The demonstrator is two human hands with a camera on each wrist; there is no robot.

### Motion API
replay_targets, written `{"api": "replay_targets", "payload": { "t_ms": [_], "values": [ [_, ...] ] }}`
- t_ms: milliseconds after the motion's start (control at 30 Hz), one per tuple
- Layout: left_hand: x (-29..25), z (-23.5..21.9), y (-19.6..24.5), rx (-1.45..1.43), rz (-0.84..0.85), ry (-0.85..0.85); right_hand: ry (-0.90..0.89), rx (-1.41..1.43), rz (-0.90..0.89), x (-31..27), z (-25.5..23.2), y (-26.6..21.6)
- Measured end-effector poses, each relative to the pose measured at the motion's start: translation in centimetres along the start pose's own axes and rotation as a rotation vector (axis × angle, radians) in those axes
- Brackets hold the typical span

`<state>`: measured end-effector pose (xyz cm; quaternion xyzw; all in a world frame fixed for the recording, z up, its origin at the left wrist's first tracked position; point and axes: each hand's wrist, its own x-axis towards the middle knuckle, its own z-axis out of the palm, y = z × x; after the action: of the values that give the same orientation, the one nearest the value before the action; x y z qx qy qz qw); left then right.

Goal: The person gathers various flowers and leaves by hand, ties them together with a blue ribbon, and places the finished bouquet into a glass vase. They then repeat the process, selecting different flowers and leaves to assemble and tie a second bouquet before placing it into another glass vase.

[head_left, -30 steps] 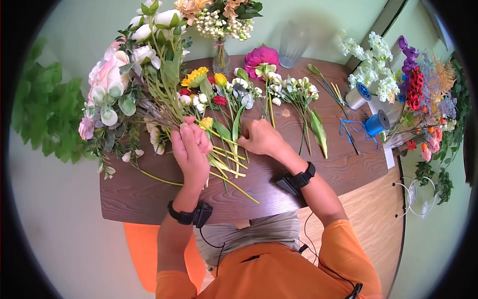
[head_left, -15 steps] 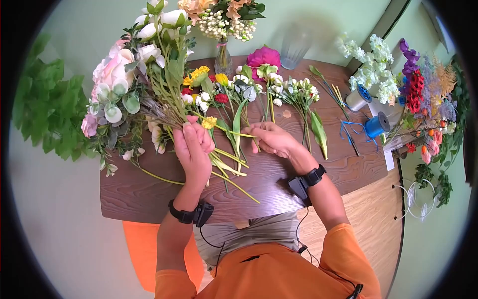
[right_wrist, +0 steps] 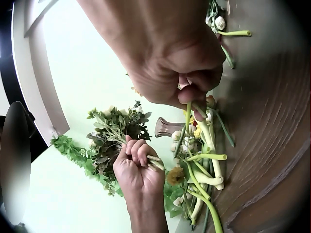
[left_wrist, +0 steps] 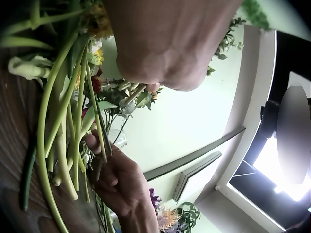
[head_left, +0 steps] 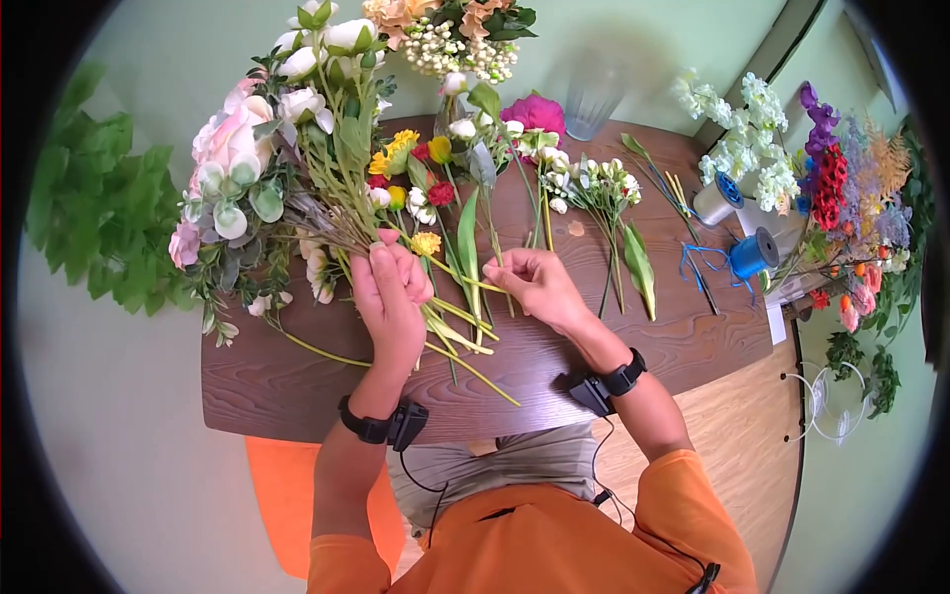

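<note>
My left hand point(head_left: 394, 292) grips a bunch of stems, its fingers curled round them. The bunch fans up and left with white roses point(head_left: 348, 38), pale pink roses point(head_left: 230, 139) and green leaves. Slightly right, my right hand point(head_left: 539, 287) pinches thin green stems point(left_wrist: 99, 128) between thumb and fingers. A spray of white rosebuds point(head_left: 462, 129) rises above that hand, its top overlapping the glass vase. Between the hands, a small yellow flower point(head_left: 426, 244) and several loose cut stems point(head_left: 475, 374) lie on the table. Stem ends poke out of my left fist in the right wrist view.
Sunflower point(head_left: 396, 153), magenta peony point(head_left: 535, 114) and white-flower sprays point(head_left: 594, 183) lie along the back of the table point(head_left: 297, 391). A ribbed glass point(head_left: 594, 99) stands behind them. At right are a white spool point(head_left: 716, 196), a blue ribbon spool point(head_left: 754, 253) and colourful flowers point(head_left: 829, 183).
My right hand lifted from the loose stems, shifted right and now pinches stems. The white rosebud spray has risen toward the vase. My left hand keeps its grip almost in place.
</note>
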<state>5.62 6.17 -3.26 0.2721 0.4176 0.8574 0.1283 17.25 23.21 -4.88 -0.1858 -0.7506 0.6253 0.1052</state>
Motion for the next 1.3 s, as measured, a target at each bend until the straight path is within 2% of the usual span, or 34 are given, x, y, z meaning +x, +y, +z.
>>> {"api": "replay_targets", "payload": {
  "t_ms": [33, 100, 133, 200, 300, 367, 467, 500, 567, 700, 767, 867, 1100, 1167, 1300],
  "values": [
    [0.1, -0.1, 0.0, 0.001, -0.001, -0.001, -0.001, 0.000, -0.003, -0.1, -0.1, 0.2],
    [0.1, 0.0, 0.0, 0.007, 0.010, 0.002, -0.022, 0.225, 0.143, -0.9, -0.2, -1.2],
    [0.1, 0.1, 0.0, 0.011, 0.018, 0.002, -0.021, 0.225, 0.146, -1.0, -0.4, -1.5],
    [0.1, 0.2, -0.2, 0.008, 0.014, 0.016, -0.115, 0.568, 0.250, -0.9, -0.9, -2.0],
    [0.1, 0.0, -0.1, 0.006, 0.012, 0.013, -0.147, 0.698, 0.245, 0.1, -1.7, -1.7],
    [0.1, -0.1, -0.2, 0.008, 0.007, -0.001, -0.139, 0.655, 0.250, 1.0, -2.1, -1.1],
    [0.0, -0.1, -0.3, 0.006, 0.007, -0.008, 0.091, 0.354, 0.200, 1.6, -1.5, -0.8],
    [0.1, 0.0, -0.3, 0.006, 0.016, 0.001, 0.088, 0.353, 0.198, 1.6, -1.5, -0.5],
    [0.2, 0.0, -0.3, 0.011, 0.026, 0.018, 0.204, 0.159, -0.008, 1.3, -1.2, -0.3],
    [0.2, 0.1, -0.3, -0.011, 0.037, 0.050, 0.288, 0.003, -0.074, 0.0, -1.6, -2.0],
    [0.2, 0.1, -0.3, -0.021, 0.033, 0.070, 0.374, -0.326, -0.207, 0.4, -1.7, -1.9],
    [0.3, -0.3, -0.2, -0.027, 0.056, 0.076, 0.387, -0.353, -0.204, -0.3, -1.7, -3.3],
    [0.4, -0.3, -0.1, -0.023, 0.069, 0.088, 0.389, -0.321, -0.238, -0.5, -3.4, -3.0],
    [0.4, -0.2, 0.0, -0.032, 0.065, 0.081, 0.403, -0.536, -0.305, -0.2, -3.7, -2.5],
    [0.2, -0.3, 0.1, -0.008, 0.066, 0.073, 0.489, -0.430, -0.264, -1.1, -3.8, -3.2]
  ]
}}
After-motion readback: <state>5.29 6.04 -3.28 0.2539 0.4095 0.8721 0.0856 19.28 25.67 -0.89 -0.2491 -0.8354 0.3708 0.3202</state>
